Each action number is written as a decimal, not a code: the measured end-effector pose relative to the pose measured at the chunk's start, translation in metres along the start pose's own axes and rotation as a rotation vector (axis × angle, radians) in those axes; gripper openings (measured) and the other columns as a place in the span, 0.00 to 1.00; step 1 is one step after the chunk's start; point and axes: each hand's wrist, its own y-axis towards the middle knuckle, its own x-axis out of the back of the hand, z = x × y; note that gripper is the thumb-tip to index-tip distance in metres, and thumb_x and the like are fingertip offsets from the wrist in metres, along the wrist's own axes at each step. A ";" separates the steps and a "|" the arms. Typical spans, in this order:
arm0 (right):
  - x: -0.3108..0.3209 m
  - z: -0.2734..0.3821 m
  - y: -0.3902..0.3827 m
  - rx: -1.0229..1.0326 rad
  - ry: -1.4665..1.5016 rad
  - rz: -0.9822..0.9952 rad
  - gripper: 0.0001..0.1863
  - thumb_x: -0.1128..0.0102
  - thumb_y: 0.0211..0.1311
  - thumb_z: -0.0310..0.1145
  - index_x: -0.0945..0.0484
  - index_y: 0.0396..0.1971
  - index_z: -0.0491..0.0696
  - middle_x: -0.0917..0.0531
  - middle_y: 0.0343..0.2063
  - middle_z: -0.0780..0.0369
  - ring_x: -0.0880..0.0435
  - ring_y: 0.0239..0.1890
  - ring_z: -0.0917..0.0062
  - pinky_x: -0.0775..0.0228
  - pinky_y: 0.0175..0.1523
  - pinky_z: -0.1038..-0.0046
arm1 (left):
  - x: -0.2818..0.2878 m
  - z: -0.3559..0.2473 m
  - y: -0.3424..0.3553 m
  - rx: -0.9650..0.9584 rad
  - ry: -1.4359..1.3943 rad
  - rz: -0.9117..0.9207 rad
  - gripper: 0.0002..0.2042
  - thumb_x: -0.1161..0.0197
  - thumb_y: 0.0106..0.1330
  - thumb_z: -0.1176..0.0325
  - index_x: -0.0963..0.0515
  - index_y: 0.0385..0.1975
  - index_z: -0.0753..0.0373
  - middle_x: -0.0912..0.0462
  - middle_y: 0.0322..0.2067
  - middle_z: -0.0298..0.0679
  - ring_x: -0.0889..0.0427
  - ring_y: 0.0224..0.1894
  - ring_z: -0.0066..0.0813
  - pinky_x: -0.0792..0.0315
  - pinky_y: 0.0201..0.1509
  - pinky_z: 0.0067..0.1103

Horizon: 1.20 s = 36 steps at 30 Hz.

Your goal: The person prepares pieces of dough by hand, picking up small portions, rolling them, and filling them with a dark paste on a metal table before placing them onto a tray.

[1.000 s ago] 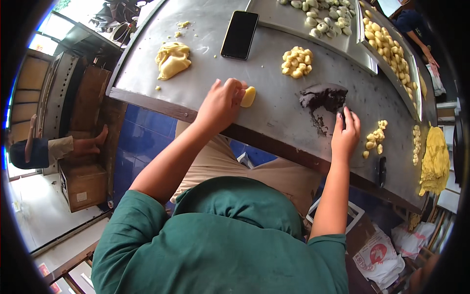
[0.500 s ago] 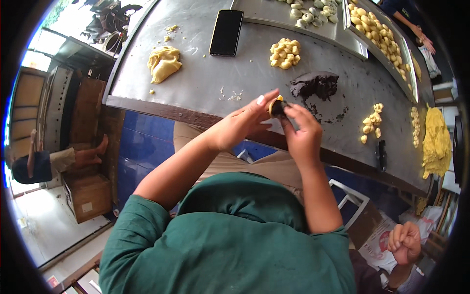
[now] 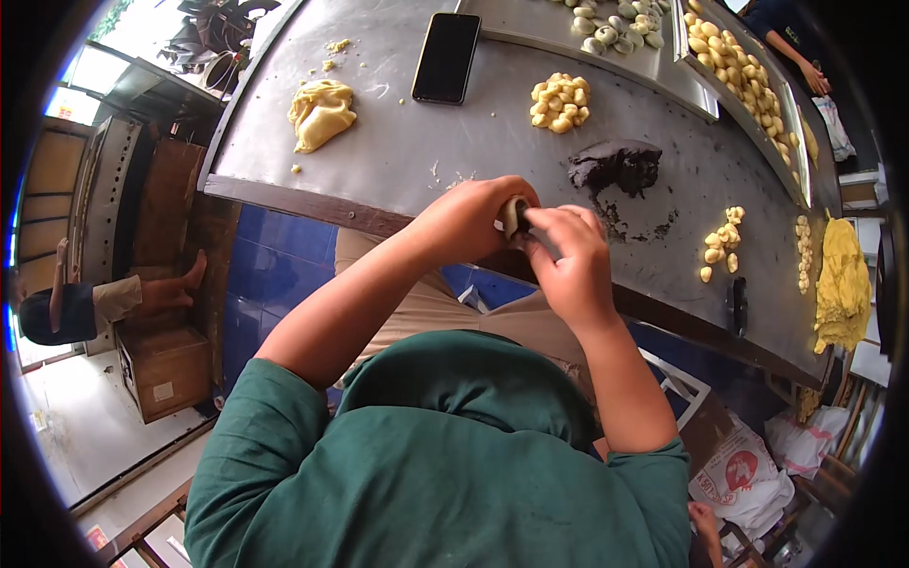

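Observation:
Over the table's near edge, my left hand [image 3: 481, 220] is curled around a small piece of pale dough [image 3: 512, 218] with dark filling in it. My right hand [image 3: 572, 257] meets it from the other side, its thumb and fingers closed at the dough's edge against the filling. Just beyond lies a lump of dark filling paste [image 3: 620, 167], crumbs scattered below it. A cluster of small yellow dough balls [image 3: 560, 102] sits farther back. To the left rests a larger lump of pale yellow dough [image 3: 322, 114].
A phone [image 3: 446, 59] lies on the metal table [image 3: 398, 170]. Trays of greenish pieces [image 3: 620, 26] and yellow balls [image 3: 743, 76] stand at the back right. Small dough pieces [image 3: 723, 244], a black object [image 3: 737, 305] and a yellow cloth-like mass [image 3: 843, 284] are rightward. Other people are nearby.
My left hand has gone from stretched fingers to curling around the dough. My right hand has shifted slightly left and down, staying at it. The other person's fist at lower right has dropped mostly away.

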 end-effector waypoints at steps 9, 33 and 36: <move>-0.011 0.013 0.004 0.225 -0.343 0.083 0.11 0.33 0.59 0.31 0.14 0.42 0.49 0.14 0.45 0.65 0.22 0.51 0.62 0.34 0.62 0.57 | 0.002 0.004 -0.009 0.008 0.068 0.024 0.19 0.24 0.49 0.69 0.19 0.41 0.63 0.14 0.36 0.50 0.15 0.43 0.53 0.22 0.47 0.37; -0.011 0.013 0.011 -0.249 0.107 -0.089 0.38 0.26 0.55 0.29 0.32 0.66 0.43 0.25 0.51 0.51 0.23 0.53 0.60 0.30 0.61 0.61 | -0.018 0.005 -0.004 -0.041 -0.060 -0.167 0.16 0.23 0.51 0.69 0.22 0.37 0.61 0.21 0.26 0.42 0.19 0.31 0.36 0.25 0.39 0.27; -0.005 0.011 0.025 -0.246 0.147 -0.009 0.43 0.25 0.51 0.27 0.35 0.69 0.43 0.26 0.53 0.52 0.25 0.56 0.62 0.31 0.63 0.63 | -0.007 -0.002 -0.007 -0.123 0.064 -0.193 0.11 0.26 0.51 0.70 0.21 0.30 0.62 0.19 0.26 0.43 0.16 0.31 0.40 0.25 0.37 0.28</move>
